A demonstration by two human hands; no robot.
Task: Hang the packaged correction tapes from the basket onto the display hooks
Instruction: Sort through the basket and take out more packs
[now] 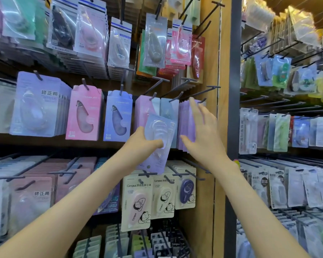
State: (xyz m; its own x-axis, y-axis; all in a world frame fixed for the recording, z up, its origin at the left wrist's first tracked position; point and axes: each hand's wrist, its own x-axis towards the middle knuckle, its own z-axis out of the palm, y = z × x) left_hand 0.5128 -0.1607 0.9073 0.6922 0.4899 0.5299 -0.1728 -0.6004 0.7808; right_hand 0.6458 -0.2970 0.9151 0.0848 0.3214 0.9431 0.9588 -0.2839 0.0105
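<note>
1. The pack (pixel 161 127) I'm hanging sits tilted in my left hand (pixel 144 140). Its top edge is below and left of the hook (pixel 202 100) that I take to be my target. If I push it up at this slant, the hole could miss the tip and the card could bend or snag.
2. I grip the pack low down, thumb on the clear bubble, so its top is free to wobble. A slip would probably drop it onto the cream packs (pixel 136 202) below.
3. My right hand (pixel 203 135) lies against the lilac stack (pixel 185 116) on that hook. If I press clumsily, the stack could swing forward, crowd the tip, or lose its front pack.
4. Bare hooks (pixel 194 164) poke out just under my right wrist and could catch my arm as I shift.
5. Both arms reach up and forward. My left hand's fingers curl round the lower half of the pack. My right hand is wide open, fingers straight and spread, with the fingertips near the top of the stack and the thumb low by its bottom edge.
6. The basket is out of view.
</note>
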